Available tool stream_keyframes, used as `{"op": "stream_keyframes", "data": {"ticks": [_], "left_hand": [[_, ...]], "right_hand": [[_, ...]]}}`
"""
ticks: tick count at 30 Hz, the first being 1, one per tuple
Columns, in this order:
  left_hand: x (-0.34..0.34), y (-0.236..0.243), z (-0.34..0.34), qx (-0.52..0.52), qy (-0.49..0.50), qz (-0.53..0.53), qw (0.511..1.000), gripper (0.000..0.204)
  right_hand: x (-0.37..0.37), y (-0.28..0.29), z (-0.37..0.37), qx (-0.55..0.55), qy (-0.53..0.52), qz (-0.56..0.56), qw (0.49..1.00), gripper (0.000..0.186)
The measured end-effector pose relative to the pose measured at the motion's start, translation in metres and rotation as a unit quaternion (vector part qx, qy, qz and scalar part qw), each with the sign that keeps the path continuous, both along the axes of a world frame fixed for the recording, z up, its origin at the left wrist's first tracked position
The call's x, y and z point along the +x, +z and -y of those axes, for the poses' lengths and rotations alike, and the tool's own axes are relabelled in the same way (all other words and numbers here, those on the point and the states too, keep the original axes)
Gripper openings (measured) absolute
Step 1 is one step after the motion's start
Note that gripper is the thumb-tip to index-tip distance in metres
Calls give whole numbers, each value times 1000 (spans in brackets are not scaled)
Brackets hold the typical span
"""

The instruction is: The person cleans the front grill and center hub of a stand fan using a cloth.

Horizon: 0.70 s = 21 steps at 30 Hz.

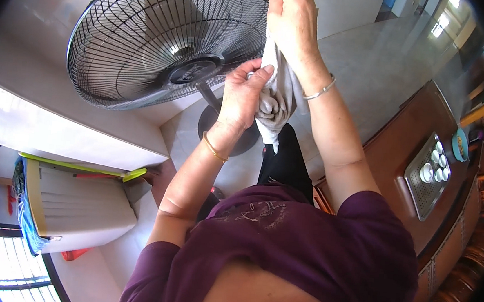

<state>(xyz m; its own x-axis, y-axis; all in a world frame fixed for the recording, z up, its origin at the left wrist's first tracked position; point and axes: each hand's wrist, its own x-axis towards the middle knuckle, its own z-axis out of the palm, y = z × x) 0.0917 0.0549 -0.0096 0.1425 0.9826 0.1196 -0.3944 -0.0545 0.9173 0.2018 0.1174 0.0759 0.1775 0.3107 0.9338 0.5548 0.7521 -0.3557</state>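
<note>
A black standing fan point(165, 39) with a round wire grille fills the upper left. A grey-white cloth point(275, 99) hangs between my two hands, right beside the grille's edge. My left hand point(244, 93) grips the cloth's lower bunched part, a gold bangle on its wrist. My right hand point(292, 22) holds the cloth's upper end at the grille's right rim, a silver bangle on its wrist. The fan's pole and round base point(226, 129) stand on the tiled floor below my hands.
A beige plastic bin point(82, 208) with a green rim stands at the lower left against a white wall. A dark wooden table point(411, 150) at the right carries a metal tray point(428, 186) of small white cups. Glossy floor tiles point(390, 60) stretch beyond.
</note>
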Motion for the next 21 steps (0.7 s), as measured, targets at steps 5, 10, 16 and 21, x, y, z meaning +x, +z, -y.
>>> {"op": "stream_keyframes", "data": {"ticks": [5, 10, 16, 21], "left_hand": [[-8, -8, 5, -10, 9, 2, 1000, 22], [-20, -25, 7, -36, 20, -16, 999, 20], [-43, -51, 9, -97, 85, -64, 990, 20], [-59, -66, 21, -133, 124, -70, 981, 20]], "right_hand": [[-17, -13, 7, 17, -57, -25, 998, 31], [-38, -62, 2, 8, -86, 26, 996, 53], [-71, -113, -8, -49, -21, 12, 999, 51], [-94, -138, -2, -60, 64, 19, 996, 52]]}}
